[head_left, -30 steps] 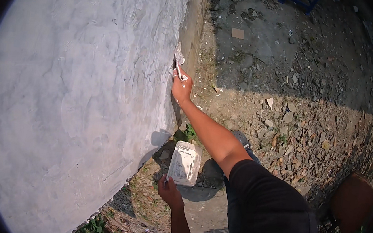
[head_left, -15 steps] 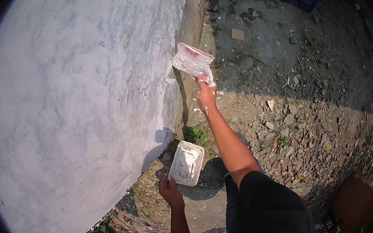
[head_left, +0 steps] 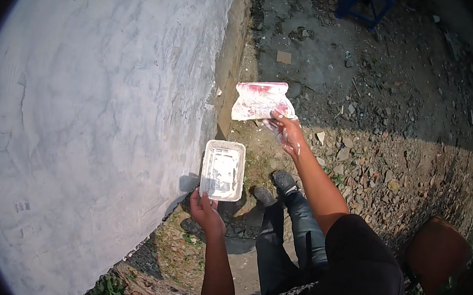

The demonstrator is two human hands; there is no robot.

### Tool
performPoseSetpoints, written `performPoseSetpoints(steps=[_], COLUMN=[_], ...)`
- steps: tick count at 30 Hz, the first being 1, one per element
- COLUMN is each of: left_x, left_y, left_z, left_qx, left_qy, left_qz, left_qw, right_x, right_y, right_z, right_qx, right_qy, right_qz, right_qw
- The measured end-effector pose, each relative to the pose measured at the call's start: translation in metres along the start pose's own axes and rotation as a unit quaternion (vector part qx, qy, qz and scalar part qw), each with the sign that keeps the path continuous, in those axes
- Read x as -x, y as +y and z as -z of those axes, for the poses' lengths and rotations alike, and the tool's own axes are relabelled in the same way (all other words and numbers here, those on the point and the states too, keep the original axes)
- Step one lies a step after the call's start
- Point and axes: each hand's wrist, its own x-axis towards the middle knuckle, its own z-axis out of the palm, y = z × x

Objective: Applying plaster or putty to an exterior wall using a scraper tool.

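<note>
My right hand (head_left: pixel 289 134), smeared with white paste, grips a broad pink plastic scraper (head_left: pixel 260 100) coated in the same white paste. The scraper is held out to the right of the wall's edge, apart from the wall. Lower down, my left hand (head_left: pixel 207 215) is closed on the near end of a rectangular off-white plastic tub (head_left: pixel 240 173). White paste (head_left: pixel 224 172) lies in the tub's bottom and streaks its sides. To the left rises a large wall (head_left: pixel 103 112) with a patchy whitish-grey coat, rougher toward its right edge.
Stony ground (head_left: pixel 394 168) spreads on the right, sunlit nearer and shaded farther off. A blue plastic stool (head_left: pixel 365 3) stands at the far end, and a flat brown piece (head_left: pixel 284 57) lies nearer. A reddish-brown object (head_left: pixel 439 255) is at right. My shoes (head_left: pixel 284 182) are below.
My right hand has drawn the scraper away from the wall edge, rightward and nearer. My left hand has raised the tub up and left in view. My view has shifted, showing more of my legs.
</note>
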Motion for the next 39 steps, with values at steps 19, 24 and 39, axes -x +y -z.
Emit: performPoseSetpoints(steps=[19, 24, 39], left_x=[-0.013, -0.026, -0.042], left_y=[0.029, 0.037, -0.033], left_z=[-0.047, -0.054, -0.081], left_qx=[0.011, 0.027, -0.095], left_qy=[-0.154, -0.160, -0.041], left_qz=[-0.106, -0.139, 0.003], left_qw=[0.982, 0.977, 0.995], right_x=[0.068, 0.069, -0.207], right_y=[-0.049, -0.079, 0.070], right_z=[-0.053, -0.069, 0.062], right_qx=[0.180, 0.191, 0.369], right_qy=[0.071, 0.064, 0.110], right_qz=[0.278, 0.277, 0.088], right_qw=[0.941, 0.939, 0.919])
